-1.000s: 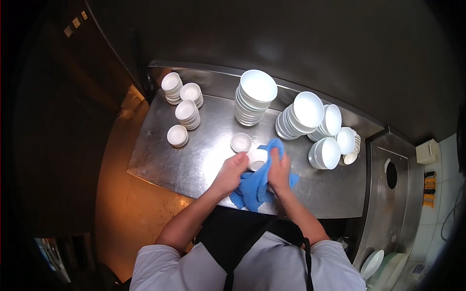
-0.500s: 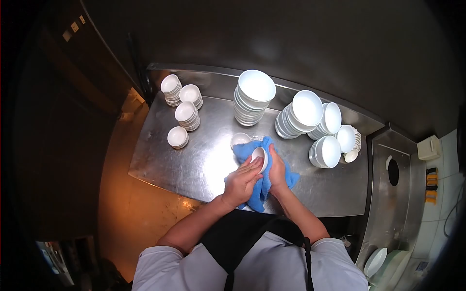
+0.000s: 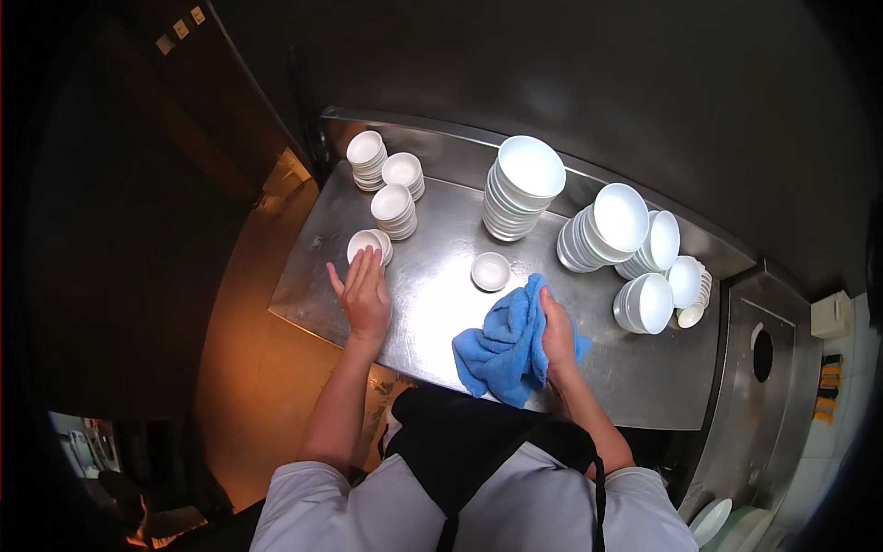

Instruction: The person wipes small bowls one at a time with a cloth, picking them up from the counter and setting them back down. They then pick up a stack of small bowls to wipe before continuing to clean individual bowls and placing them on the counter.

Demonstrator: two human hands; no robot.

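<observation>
My left hand (image 3: 368, 304) reaches to the left side of the steel table, its fingertips over the rim and inside a small white bowl (image 3: 361, 245). That bowl overlaps a short stack of small bowls (image 3: 385, 250), sitting a little to its left. The thumb of this hand is hard to make out. My right hand (image 3: 557, 336) grips a crumpled blue cloth (image 3: 508, 342) near the table's front edge. Just beyond the cloth, a single small white bowl (image 3: 491, 272) stands upright on the metal.
Small-bowl stacks (image 3: 394, 210) line the left back. A tall stack of larger white bowls (image 3: 522, 184) stands at the back middle, with more large bowl stacks (image 3: 602, 225) to the right. A steel counter with a round dark hole (image 3: 762, 357) adjoins on the right.
My left hand has carried the small bowl out of the cloth and leftward to the short stack. My right hand keeps the cloth, which now hangs looser. The view has shifted slightly.
</observation>
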